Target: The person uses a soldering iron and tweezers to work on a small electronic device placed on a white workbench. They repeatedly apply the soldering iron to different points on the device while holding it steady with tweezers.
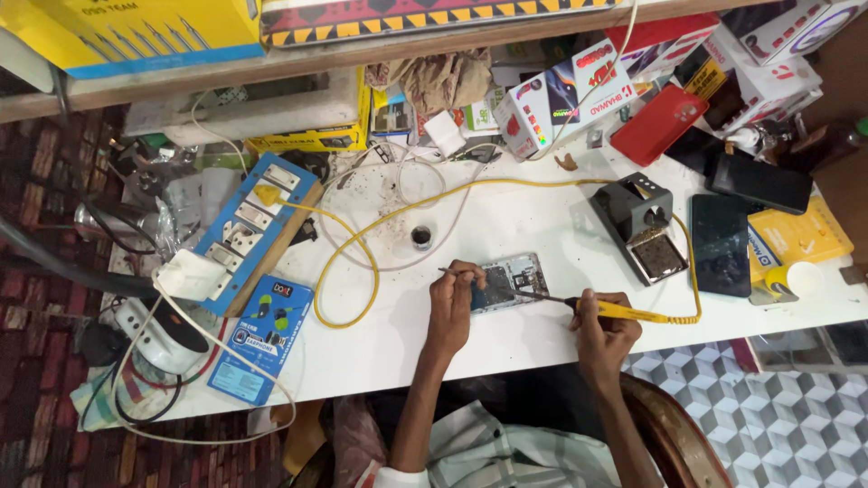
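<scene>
Hands meet over an opened phone (508, 282) lying flat on the white table (533, 217), its back off and its circuit board showing; the phone's long axis runs left to right across the table, tilted slightly up toward its right end. The left hand (453, 303) rests at the phone's left end, fingers curled and pinched shut around a thin metal tool (449, 270), likely tweezers, whose free end pokes out to the left of the phone. The right hand (601, 330), just right of the phone and nearer the table's front edge, is closed in a pen grip around a yellow-handled soldering iron (608, 310); the iron's long axis lies nearly level, its dark tip pointing left onto the phone's right half, its handle pointing away to the right. From the handle's end a yellow cord (366, 244) loops behind the phone and curls round to its left. Right of the phone and a little farther back stands a dark soldering iron stand (644, 228); beyond that lies a dark tablet (720, 244). Just behind the phone, to its left, sits a small round pot (421, 238); far left of the phone lies a blue switch board (253, 226).
</scene>
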